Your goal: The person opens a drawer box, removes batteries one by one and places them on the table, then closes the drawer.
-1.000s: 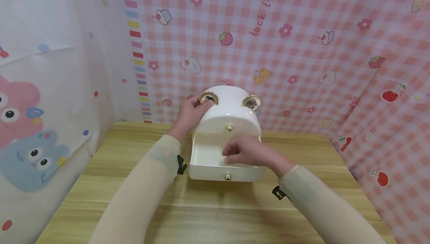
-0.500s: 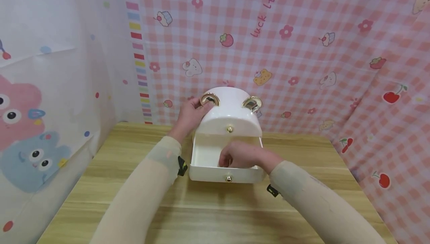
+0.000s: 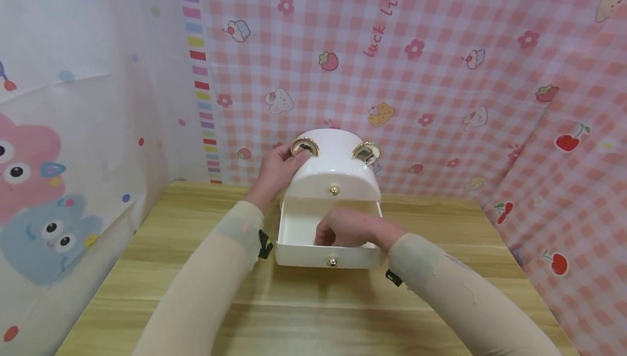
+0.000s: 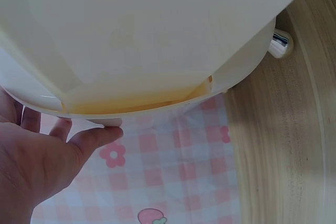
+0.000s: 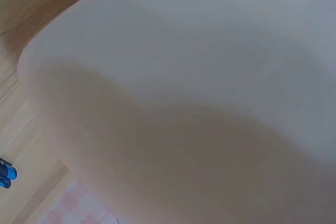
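A glossy white storage box with two gold ring-shaped ears stands against the back cloth. Its lower drawer is pulled out, with a gold knob on the front. My left hand grips the box at its left ear; the left wrist view shows the thumb along the box's edge. Reaching down into the drawer, my right hand has its fingers bent, their tips hidden behind the drawer front; I cannot tell whether they hold anything. A white surface fills most of the right wrist view.
The box stands on a wood-grain table. A pink checked cloth hangs close behind it and along the right, and a white printed cloth hangs at the left. A small blue and black object shows in the right wrist view.
My right hand has moved down and slightly left, deeper into the drawer, with its fingers bending downward. My left hand stays on the box.
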The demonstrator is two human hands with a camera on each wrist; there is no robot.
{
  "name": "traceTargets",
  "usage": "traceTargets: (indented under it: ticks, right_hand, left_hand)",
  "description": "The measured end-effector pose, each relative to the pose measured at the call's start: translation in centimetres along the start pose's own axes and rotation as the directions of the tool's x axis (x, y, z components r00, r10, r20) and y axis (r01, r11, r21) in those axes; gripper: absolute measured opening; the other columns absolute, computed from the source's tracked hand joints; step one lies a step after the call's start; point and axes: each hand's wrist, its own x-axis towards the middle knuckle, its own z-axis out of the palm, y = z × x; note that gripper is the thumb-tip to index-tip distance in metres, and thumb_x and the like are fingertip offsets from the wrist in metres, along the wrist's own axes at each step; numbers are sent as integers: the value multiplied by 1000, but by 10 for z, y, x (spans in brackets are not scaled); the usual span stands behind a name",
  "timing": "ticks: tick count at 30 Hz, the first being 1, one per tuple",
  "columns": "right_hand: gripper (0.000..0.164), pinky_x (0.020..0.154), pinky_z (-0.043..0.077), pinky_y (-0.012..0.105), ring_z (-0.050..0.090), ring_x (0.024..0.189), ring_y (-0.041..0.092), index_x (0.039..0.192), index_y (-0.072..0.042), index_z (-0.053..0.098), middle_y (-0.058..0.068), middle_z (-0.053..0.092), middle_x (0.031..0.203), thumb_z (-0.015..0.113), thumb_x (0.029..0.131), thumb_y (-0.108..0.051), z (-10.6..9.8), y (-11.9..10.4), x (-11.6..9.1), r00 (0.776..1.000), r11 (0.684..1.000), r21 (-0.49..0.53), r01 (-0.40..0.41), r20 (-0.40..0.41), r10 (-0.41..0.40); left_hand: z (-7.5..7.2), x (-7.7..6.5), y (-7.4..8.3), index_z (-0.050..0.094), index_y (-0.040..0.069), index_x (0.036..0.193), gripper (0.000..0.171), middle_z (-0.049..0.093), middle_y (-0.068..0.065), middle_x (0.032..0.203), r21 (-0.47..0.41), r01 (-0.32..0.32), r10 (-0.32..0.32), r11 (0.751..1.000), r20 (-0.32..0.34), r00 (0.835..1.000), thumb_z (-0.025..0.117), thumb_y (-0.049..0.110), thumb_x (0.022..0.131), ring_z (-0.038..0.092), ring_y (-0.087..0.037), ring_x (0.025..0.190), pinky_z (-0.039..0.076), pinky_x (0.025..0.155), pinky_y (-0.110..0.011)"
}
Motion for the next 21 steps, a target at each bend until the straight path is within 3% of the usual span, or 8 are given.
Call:
traceTargets:
  ticks: [10,16,21]
  right_hand:
    - [10,80,56,19,65,81,0,97,-13,82,-5,79,89,78,94,-5,6,1,7,999,1000,4,31,-41,-31]
    - [5,76,55,19,64,79,-1,97,-10,80,-3,78,88,80,93,-7,6,5,7,990,998,-64,13,-140,-22]
    - [11,76,56,22,65,81,3,101,-8,77,-1,76,89,81,90,-9,6,4,7,978,996,-83,-33,-206,15]
  left_hand:
    - [0,-2,-1,77,7,122,38,76,-10,109,3,-8,8,1000,-4,1000,75,39,102,63,-9,84,52,75,-20]
    - [0,-1,-1,77,8,122,37,75,-8,103,-17,-10,10,1000,-5,1000,76,38,101,63,-8,80,53,72,-20]
    - [0,0,-1,77,8,124,38,77,-11,108,2,-18,18,1000,-7,1000,76,38,101,63,-8,81,52,74,-19]
